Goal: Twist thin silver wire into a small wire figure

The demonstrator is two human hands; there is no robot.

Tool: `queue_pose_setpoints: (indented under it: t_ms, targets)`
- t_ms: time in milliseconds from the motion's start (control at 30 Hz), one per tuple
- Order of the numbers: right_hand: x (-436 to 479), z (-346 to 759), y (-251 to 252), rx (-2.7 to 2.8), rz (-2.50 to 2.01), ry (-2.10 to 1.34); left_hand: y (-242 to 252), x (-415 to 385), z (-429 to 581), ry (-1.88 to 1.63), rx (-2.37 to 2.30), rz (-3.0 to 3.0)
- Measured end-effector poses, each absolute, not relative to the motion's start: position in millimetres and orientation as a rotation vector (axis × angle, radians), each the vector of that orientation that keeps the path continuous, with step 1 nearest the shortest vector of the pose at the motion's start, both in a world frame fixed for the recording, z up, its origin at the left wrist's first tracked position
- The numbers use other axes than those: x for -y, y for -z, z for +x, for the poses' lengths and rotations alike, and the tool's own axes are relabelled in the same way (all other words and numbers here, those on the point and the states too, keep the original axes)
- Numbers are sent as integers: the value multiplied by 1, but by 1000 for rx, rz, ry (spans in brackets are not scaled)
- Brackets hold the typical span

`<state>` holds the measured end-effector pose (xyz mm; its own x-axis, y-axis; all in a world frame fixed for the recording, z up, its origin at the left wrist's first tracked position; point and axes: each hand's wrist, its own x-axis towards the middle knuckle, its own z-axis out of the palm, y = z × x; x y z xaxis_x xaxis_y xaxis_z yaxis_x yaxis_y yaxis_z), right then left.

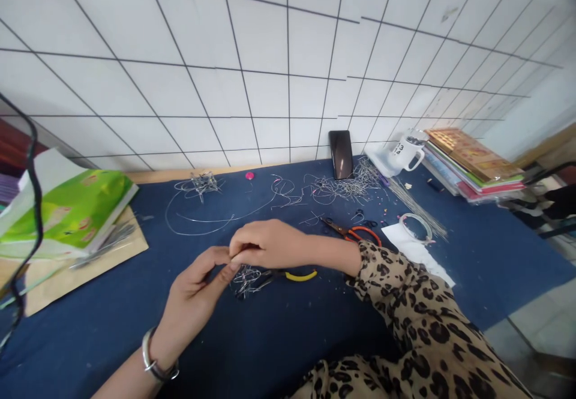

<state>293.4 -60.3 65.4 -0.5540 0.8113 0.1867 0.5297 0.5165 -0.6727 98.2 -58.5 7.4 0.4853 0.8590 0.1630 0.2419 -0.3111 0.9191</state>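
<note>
Over the dark blue cloth, my left hand and my right hand meet at their fingertips. Both are closed in a pinch, and what they grip is too small or hidden to make out. A thin wire curves in a wide loop on the cloth behind them. Just below the fingers lies a small tangle of silvery wire. Beside it, partly under my right hand, are pliers with a yellow handle. Scissors with orange handles lie behind my right forearm.
More wire heaps lie toward the tiled wall, with a phone leaning there. At right are a white mug, stacked books, a clear ring and white paper. A green packet sits at left.
</note>
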Motion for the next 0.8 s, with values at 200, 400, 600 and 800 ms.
queue_pose_setpoints:
  t_ms: [200, 400, 600, 800]
  targets:
    - [44, 366, -91, 2466, -1459, -564, -2, 51, 101, -954, -1029, 1532]
    - [55, 430, -64, 2611, -1696, -803, 10, 39, 100, -937, -1033, 1289]
    - [62, 444, -42, 2560, -1738, -916, 14, 35, 101, -940, -1057, 1231]
    - [58, 441, -39, 2663, -1723, -793, 8, 35, 105, -992, -1122, 1163]
